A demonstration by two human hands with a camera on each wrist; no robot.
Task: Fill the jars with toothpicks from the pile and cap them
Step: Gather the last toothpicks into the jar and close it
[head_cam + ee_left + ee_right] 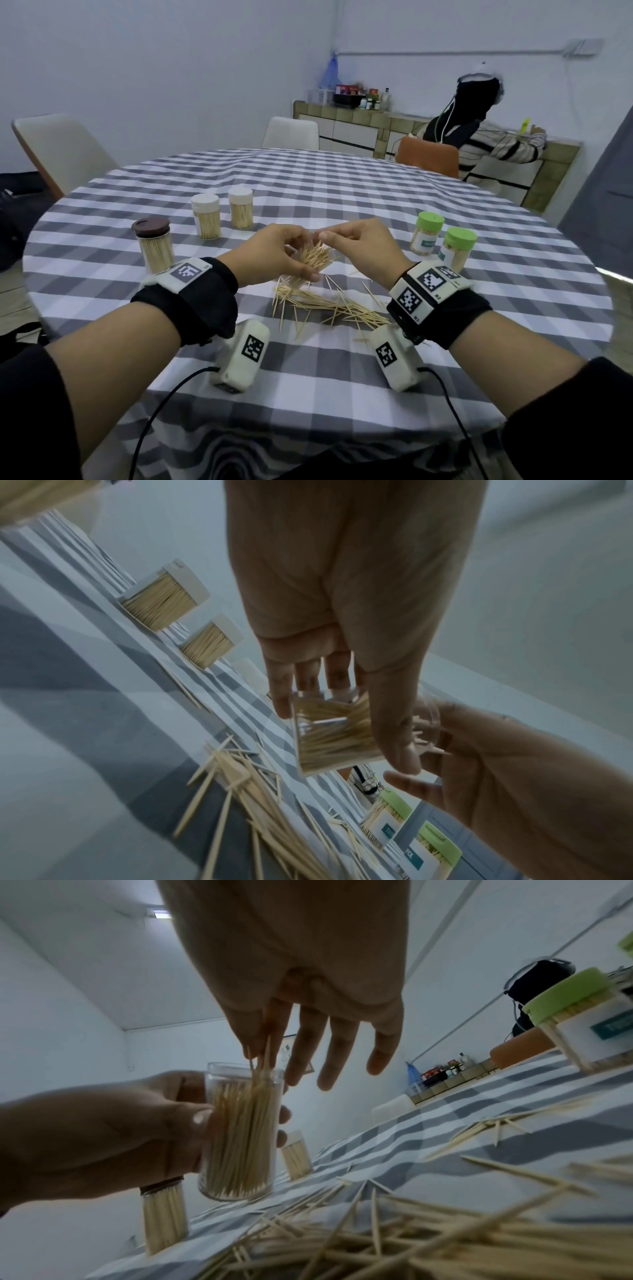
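My left hand [274,255] grips a clear uncapped jar [240,1137], lifted just off the checked cloth and packed with toothpicks. It is tilted toward me in the head view, where its toothpicks [317,257] fan out of the mouth. My right hand [356,245] is at the jar's mouth. Its thumb and forefinger pinch a few toothpicks [263,1053] whose lower ends are inside the jar, and its other fingers are spread straight. The loose pile [329,305] lies on the cloth just below both hands. The left wrist view shows the jar [332,731] between left fingers and thumb, with the right hand [514,777] beside it.
Capped full jars stand around: a brown-lidded one [154,245] at left, two white-lidded ones [205,216] [240,207] behind, two green-lidded ones [425,233] [457,248] at right. Chairs ring the round table [376,192]. A person [486,137] leans on a counter at the back right.
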